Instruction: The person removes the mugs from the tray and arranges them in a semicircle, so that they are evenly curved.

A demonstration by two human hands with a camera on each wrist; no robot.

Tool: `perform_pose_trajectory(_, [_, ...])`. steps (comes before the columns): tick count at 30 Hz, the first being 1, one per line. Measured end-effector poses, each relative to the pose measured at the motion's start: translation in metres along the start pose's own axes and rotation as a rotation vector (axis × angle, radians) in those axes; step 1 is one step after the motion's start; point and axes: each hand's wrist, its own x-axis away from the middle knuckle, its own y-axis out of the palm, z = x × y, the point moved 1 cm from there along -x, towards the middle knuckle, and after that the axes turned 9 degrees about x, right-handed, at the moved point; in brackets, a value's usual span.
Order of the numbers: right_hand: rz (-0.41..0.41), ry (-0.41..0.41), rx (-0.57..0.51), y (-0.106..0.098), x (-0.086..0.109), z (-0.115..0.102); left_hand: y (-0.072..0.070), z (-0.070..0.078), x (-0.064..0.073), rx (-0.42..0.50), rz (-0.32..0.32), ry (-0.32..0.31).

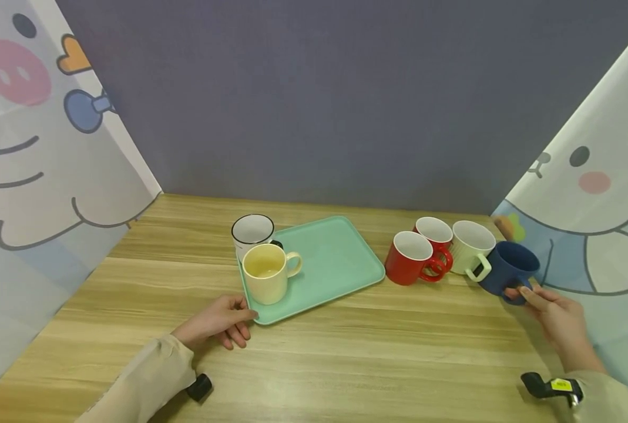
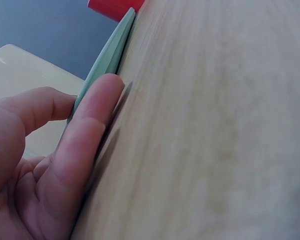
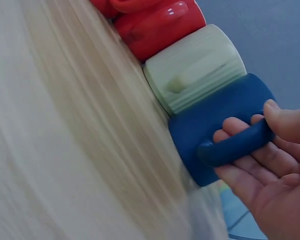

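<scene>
My left hand (image 1: 224, 322) pinches the near left corner of a mint-green tray (image 1: 335, 252), its thumb on the rim. On the tray's left end stands a pale yellow mug (image 1: 265, 279), handle facing right. Behind it is a white mug with a black rim (image 1: 251, 232); the yellow mug partly hides its base. At the far right my right hand (image 1: 559, 317) grips the handle of a dark blue mug (image 1: 509, 267). In the right wrist view its fingers pass through the blue handle (image 3: 237, 145), thumb on top. The blue mug stands close beside a pale green ribbed mug (image 3: 195, 67).
Two red mugs (image 1: 406, 264) stand between the tray and the pale green mug (image 1: 469, 249), one partly behind the other. A grey panel (image 1: 319, 106) rises behind the wooden table (image 1: 345, 364). Cartoon-printed sheets (image 1: 599, 235) flank both sides.
</scene>
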Motion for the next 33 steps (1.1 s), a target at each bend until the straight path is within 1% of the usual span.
perform_pose_trajectory(3, [-0.009,0.001,0.140,-0.003,0.001,-0.004,0.000,0.001,0.000,0.001,-0.002,0.003])
perform_pose_trajectory(5, [0.011,0.029,0.291,-0.004,0.001,-0.008,0.000,0.000,0.000,0.003,-0.001,-0.001])
perform_pose_trajectory(6, [0.023,0.040,0.388,-0.005,0.001,-0.010,0.000,0.000,0.001,0.003,0.001,-0.003])
perform_pose_trajectory(8, [0.043,0.062,0.619,-0.005,0.001,-0.016,0.000,-0.001,0.001,0.001,0.004,-0.003])
perform_pose_trajectory(11, [0.068,0.043,1.014,-0.004,0.002,-0.027,-0.001,-0.002,0.000,0.001,0.008,-0.003])
perform_pose_trajectory(13, [0.089,0.017,1.190,-0.003,0.003,-0.033,-0.001,-0.001,0.000,-0.001,0.008,-0.001])
perform_pose_trajectory(15, [0.128,0.004,1.285,-0.001,0.004,-0.038,-0.001,-0.001,0.000,0.000,0.011,-0.004])
perform_pose_trajectory(18, [0.188,-0.006,1.311,0.004,0.006,-0.043,-0.001,-0.002,0.000,-0.003,0.007,-0.006])
perform_pose_trajectory(19, [0.206,-0.020,1.316,0.005,0.007,-0.044,0.000,-0.002,-0.001,-0.004,0.006,-0.007])
perform_pose_trajectory(24, [0.281,-0.145,1.356,0.017,0.013,-0.052,0.001,-0.002,-0.003,-0.013,0.009,-0.007])
perform_pose_trajectory(27, [0.320,-0.222,1.357,0.027,0.015,-0.060,0.001,-0.002,-0.004,-0.014,0.016,-0.008])
perform_pose_trajectory(29, [0.326,-0.281,1.334,0.036,0.015,-0.065,0.000,-0.002,-0.004,-0.013,0.016,-0.009])
perform_pose_trajectory(30, [0.320,-0.323,1.317,0.042,0.014,-0.066,0.000,-0.002,-0.003,-0.011,0.016,-0.010])
perform_pose_trajectory(33, [0.259,-0.408,1.279,0.060,0.012,-0.067,-0.001,-0.002,-0.002,-0.007,0.014,-0.014])
